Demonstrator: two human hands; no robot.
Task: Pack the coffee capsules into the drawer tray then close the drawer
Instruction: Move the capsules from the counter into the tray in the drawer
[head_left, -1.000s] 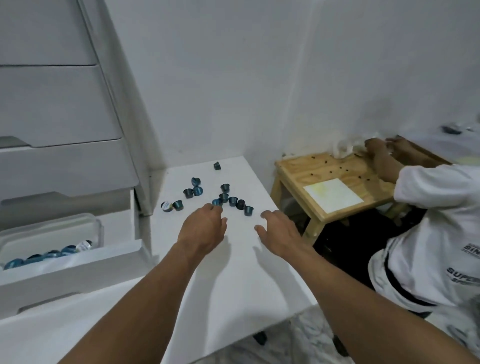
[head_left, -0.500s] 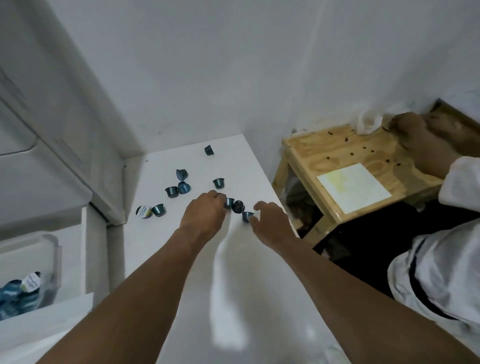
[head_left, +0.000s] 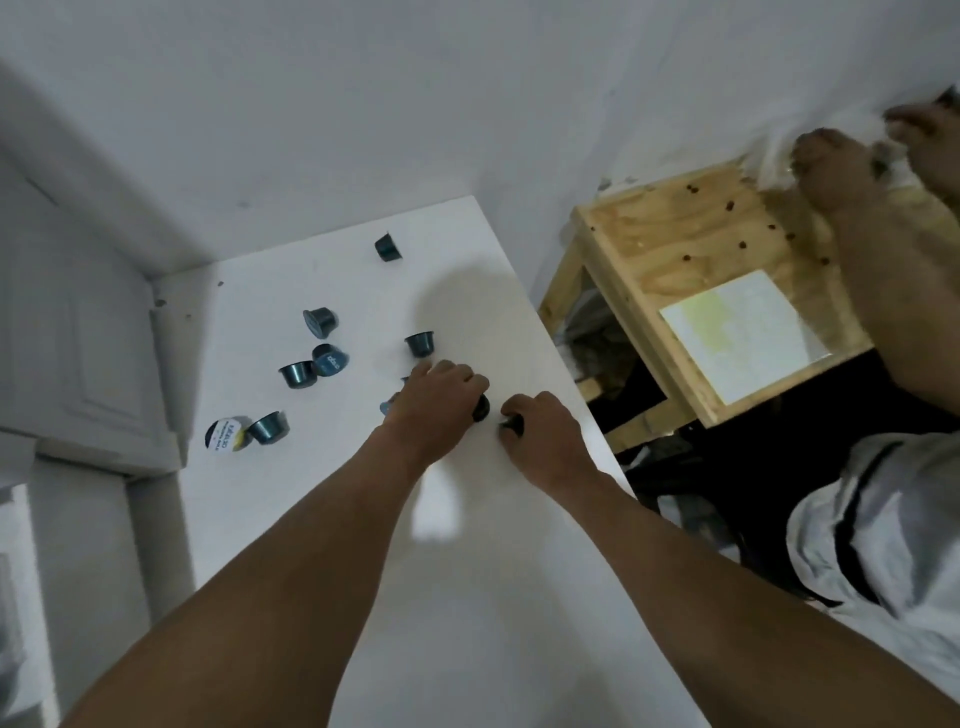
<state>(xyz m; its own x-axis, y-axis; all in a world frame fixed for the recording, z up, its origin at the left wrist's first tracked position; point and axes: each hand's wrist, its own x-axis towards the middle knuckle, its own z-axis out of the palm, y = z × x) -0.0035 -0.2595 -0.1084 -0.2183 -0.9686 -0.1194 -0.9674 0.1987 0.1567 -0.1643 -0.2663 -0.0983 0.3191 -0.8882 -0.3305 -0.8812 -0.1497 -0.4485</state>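
Several dark blue coffee capsules lie scattered on the white tabletop (head_left: 467, 597): one alone at the back (head_left: 387, 248), a few in the middle (head_left: 320, 322), and a pair at the left (head_left: 267, 428), one showing its white foil lid (head_left: 225, 435). My left hand (head_left: 434, 402) is curled down over a cluster of capsules, and a dark one (head_left: 481, 408) shows at its fingertips. My right hand (head_left: 543, 434) is closed around another dark capsule (head_left: 511, 425). The drawer and its tray are out of view at the lower left.
The white drawer unit (head_left: 78, 364) stands at the left. Right of the table is a low plywood stool (head_left: 727, 291) with a pale sheet on it. A person in a white shirt (head_left: 878, 525) sits there, their hands (head_left: 841, 161) handling a plastic bag.
Both my hands moved forward onto the capsule cluster and closed on capsules. The camera tilted down and right, so the open drawer tray left the view.
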